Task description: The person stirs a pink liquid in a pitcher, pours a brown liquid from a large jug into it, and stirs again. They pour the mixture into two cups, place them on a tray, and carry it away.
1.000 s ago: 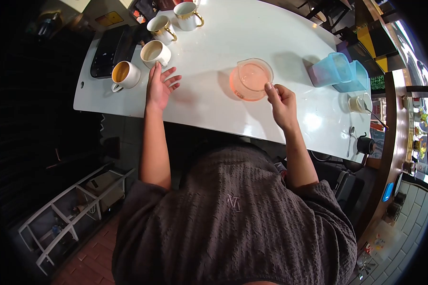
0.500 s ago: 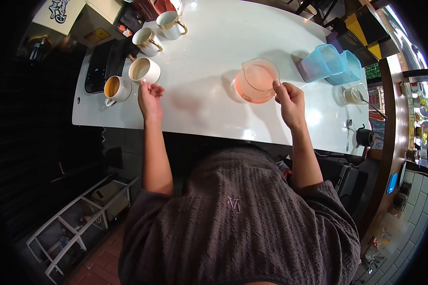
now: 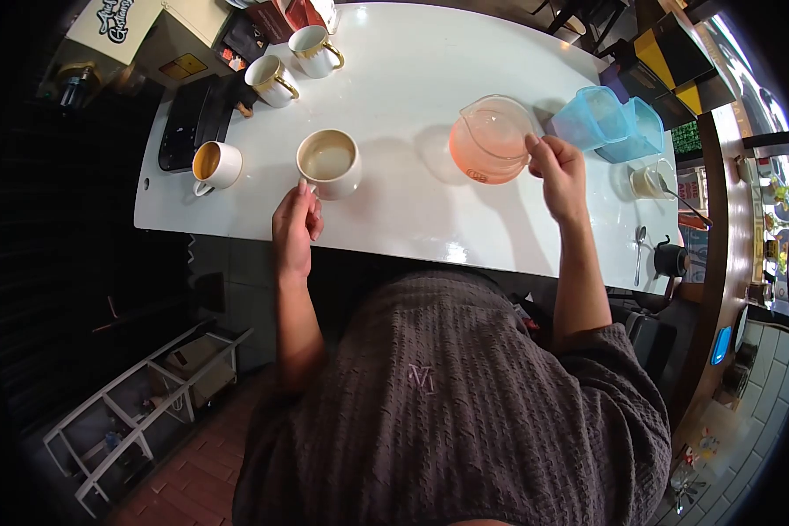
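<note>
My left hand is closed on the handle of a white mug, which has a pale inside and stands over the near left part of the table. Gripped by its handle in my right hand is a glass pitcher with a spout, tilted, with pinkish-orange liquid in it. Left of the mug, a white mug with an orange-brown inside sits on the table. Farther back are two white mugs with gold handles, one nearer and one farther.
Two blue plastic containers stand to the right, beside a small glass jar with a spoon in it. Another spoon lies near the right edge by a small black kettle. A black flat device occupies the left side of the white table.
My left hand has moved the white mug right, away from the orange-brown one. My right hand has shifted the pitcher slightly right and tilted it more.
</note>
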Demonstrator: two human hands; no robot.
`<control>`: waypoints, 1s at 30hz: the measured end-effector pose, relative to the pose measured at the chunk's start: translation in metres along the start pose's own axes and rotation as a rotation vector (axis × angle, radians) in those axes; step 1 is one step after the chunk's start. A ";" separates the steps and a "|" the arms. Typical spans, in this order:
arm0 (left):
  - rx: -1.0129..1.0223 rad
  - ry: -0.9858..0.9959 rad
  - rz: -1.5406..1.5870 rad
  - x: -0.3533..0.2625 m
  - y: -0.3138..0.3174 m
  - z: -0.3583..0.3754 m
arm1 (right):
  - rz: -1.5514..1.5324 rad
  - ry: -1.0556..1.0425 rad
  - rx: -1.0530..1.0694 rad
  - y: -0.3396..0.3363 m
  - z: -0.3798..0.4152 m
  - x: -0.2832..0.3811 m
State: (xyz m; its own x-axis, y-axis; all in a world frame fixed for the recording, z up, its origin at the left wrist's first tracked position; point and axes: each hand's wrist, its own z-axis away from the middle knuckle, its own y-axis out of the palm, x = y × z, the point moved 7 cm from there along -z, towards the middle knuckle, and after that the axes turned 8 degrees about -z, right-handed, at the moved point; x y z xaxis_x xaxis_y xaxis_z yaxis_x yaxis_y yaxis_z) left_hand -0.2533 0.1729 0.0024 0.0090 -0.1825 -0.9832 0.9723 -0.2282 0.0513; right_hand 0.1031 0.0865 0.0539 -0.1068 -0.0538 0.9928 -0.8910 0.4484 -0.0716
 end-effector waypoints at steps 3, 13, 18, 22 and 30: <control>0.052 0.012 0.025 -0.008 0.012 0.004 | 0.104 -0.069 0.018 -0.009 -0.008 0.024; 0.140 -0.068 -0.022 -0.025 0.037 0.006 | 0.254 -0.234 0.182 -0.005 -0.040 0.099; 0.179 -0.072 -0.005 -0.033 0.046 0.007 | 0.342 -0.354 0.273 0.002 -0.051 0.130; 0.246 -0.095 0.033 -0.032 0.050 0.005 | 0.477 -0.368 0.283 0.010 -0.058 0.142; 0.287 -0.099 0.060 -0.032 0.067 0.002 | 0.712 -0.406 0.326 0.032 -0.063 0.152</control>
State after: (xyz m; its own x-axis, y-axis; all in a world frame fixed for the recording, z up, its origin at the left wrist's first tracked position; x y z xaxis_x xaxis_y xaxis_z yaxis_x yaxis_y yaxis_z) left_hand -0.1890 0.1616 0.0371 0.0280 -0.2926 -0.9558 0.8650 -0.4721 0.1699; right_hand 0.0867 0.1491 0.2084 -0.7781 -0.1992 0.5958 -0.6280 0.2227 -0.7457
